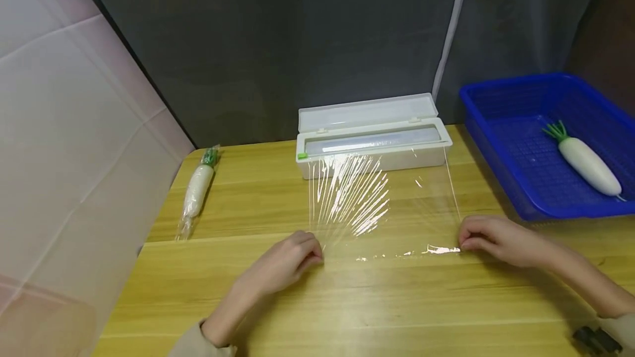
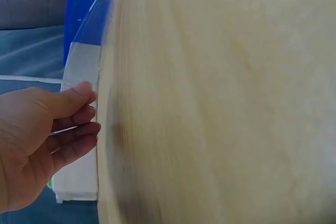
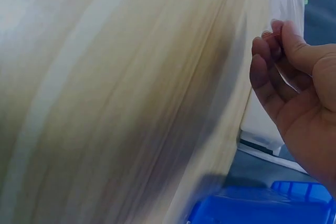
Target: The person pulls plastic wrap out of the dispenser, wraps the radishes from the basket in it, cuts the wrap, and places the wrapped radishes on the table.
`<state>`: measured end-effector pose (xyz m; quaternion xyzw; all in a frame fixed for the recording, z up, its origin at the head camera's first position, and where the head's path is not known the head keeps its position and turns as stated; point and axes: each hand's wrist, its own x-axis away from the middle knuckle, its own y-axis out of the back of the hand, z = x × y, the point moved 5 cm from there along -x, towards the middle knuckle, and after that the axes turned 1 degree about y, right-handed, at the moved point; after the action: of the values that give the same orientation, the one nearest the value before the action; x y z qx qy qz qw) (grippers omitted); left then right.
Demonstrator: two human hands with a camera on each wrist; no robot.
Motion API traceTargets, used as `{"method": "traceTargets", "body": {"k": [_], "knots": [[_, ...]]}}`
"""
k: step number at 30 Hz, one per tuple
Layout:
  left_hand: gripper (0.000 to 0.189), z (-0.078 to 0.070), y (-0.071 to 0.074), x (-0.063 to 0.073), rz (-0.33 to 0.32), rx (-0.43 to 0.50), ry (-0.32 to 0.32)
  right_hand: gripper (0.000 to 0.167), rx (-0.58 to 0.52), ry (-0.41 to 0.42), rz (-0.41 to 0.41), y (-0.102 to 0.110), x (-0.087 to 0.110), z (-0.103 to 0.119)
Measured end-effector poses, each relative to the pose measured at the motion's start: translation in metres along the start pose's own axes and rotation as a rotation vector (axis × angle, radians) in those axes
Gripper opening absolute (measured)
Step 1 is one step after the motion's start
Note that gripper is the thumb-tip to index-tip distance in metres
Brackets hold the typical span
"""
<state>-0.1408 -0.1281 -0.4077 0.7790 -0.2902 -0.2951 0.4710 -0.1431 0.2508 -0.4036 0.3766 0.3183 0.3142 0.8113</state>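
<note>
A clear sheet of cling film (image 1: 397,208) stretches out of a white dispenser box (image 1: 372,147), whose lid is raised and whose roll shows inside. My left hand (image 1: 290,258) pinches the sheet's near left corner between thumb and fingers. At the near right corner, my right hand (image 1: 501,238) pinches the film in the same way. The film looks taut between the hands, with bright creases on its left side. Both wrist views show thumb and fingertips meeting, the left hand (image 2: 47,135) and the right hand (image 3: 299,72).
A film-wrapped white radish (image 1: 198,189) with a green top lies at the table's left. To the right stands a blue plastic basket (image 1: 501,180) holding an unwrapped white radish (image 1: 587,164). A dark curtain (image 1: 273,43) hangs behind the wooden table (image 1: 377,313).
</note>
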Motion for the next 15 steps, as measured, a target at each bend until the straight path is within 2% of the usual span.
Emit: {"method": "traceTargets", "body": {"k": [7,15], "knots": [[0.008,0.0035,-0.0049,-0.0043,0.023,-0.031,-0.007,0.027,0.059,-0.016,0.028,-0.0053,-0.0031,-0.0016],[0.011,0.0049,-0.0057,-0.0059,0.050,-0.016,0.017,0.026,0.058,-0.018,-0.014,-0.0073,-0.0024,0.0001]]}}
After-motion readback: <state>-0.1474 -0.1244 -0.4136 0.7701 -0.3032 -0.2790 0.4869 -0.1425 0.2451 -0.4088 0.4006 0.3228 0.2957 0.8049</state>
